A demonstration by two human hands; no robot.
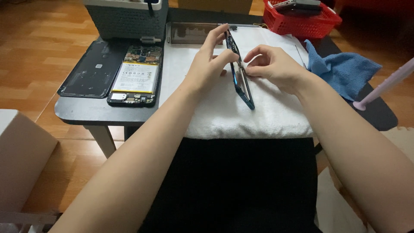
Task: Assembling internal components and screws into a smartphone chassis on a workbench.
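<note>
A blue-edged phone (245,92) stands on its long edge on a white towel (241,116), tilted away from me. My left hand (208,60) grips its upper end between thumb and fingers. My right hand (272,65) pinches at the phone's right side near the middle. What the right fingertips hold, if anything, is too small to see.
An opened phone with its battery showing (135,77) and a dark back cover (92,70) lie on the left of the small black table (86,113). Behind are a grey basket (125,19), a dark tray (189,33), a red basket (304,19), a blue cloth (343,69) and a pink tool (386,86).
</note>
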